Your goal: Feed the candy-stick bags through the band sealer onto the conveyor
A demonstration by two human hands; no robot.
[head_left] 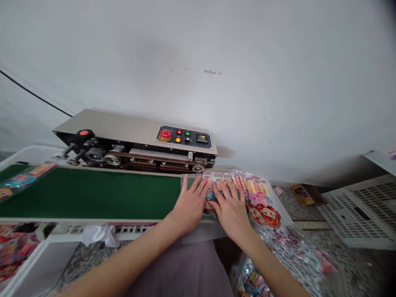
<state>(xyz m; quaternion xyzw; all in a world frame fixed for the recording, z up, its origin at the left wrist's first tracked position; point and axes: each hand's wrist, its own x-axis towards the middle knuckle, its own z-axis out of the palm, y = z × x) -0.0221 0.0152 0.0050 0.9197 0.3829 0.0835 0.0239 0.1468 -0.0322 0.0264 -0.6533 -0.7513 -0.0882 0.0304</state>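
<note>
Both hands lie flat, fingers spread: the left hand (189, 205) and right hand (232, 210) press a fanned stack of cartoon-printed bags (247, 194). The bags sit at the right end of the green conveyor belt (93, 193) (just below the sealing machine (136, 142)).

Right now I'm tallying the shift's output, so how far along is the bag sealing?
Done: one printed packet lies at the far left end of the green belt, past the sealer. In hand: the left hand and right hand press flat on a fanned stack of packets at the belt's infeed end. Left: that stack, plus loose packets below the table.
</note>
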